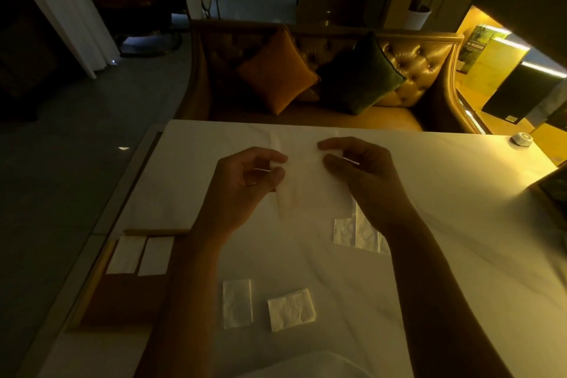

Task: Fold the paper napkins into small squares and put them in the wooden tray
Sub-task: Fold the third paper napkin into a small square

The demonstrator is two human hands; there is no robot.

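I hold a thin white paper napkin (310, 184) up above the white table (460, 193). My left hand (245, 181) pinches its upper left edge and my right hand (365, 172) pinches its upper right edge. The sheet hangs down between them. At the left table edge lies the wooden tray (122, 301), with two folded white napkins (141, 255) side by side at its far end. On the table near me lie two small folded napkins (237, 304) (291, 309). More folded pieces (357, 232) lie under my right wrist, partly hidden.
A tufted leather sofa (414, 70) with an orange cushion (276, 70) and a dark green cushion (359, 77) stands right behind the table's far edge. A small white round object (521, 139) sits at the far right corner. The floor drops away on the left.
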